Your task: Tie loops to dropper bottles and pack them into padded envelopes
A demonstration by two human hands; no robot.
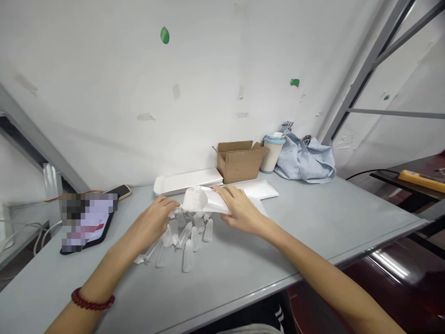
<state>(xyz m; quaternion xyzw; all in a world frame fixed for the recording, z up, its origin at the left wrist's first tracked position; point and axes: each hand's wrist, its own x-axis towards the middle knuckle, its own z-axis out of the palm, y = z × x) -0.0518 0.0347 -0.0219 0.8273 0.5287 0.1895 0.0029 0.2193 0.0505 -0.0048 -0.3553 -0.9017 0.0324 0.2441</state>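
Note:
My right hand (239,208) is closed around a white bubble mailer (212,199), its open mouth tilted toward my left hand. My left hand (160,215) has curled fingers at the top of a bunch of small, translucent white plastic pieces (188,255), right beside the mailer's mouth. Several of these long, rounded pieces hang or lie below the fingers on the grey table (243,273). What exactly sits between my left fingertips is partly hidden.
Behind the mailer are a flat white package (189,180), another bubble mailer (257,189) and an open cardboard box (243,164). A lidded cup (272,155) and a light blue cloth bag (306,160) stand to the right. A tablet (90,222) and a phone (120,191) lie left.

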